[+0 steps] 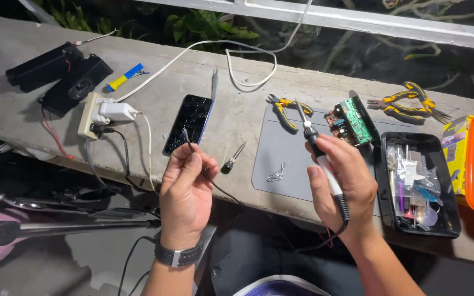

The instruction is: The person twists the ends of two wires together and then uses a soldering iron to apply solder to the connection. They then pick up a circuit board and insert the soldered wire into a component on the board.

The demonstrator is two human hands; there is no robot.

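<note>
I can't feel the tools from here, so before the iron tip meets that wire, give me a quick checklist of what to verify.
1. Soldering iron gripped in right hand: ok.
2. Thin dark wire pinched in left hand: ok.
3. Iron tip apart from the wire end: ok, not yet touching.
4. Tip hot or tinned: cannot tell.
5. Grey mat beneath the iron, solder scrap on it: ok.
6. Cracked phone lying near the wire end: not ok.

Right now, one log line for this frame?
left hand: pinching thin black wire | right hand: holding soldering iron, tip up | grey mat: solder scrap, pliers | circuit board: untouched
</note>
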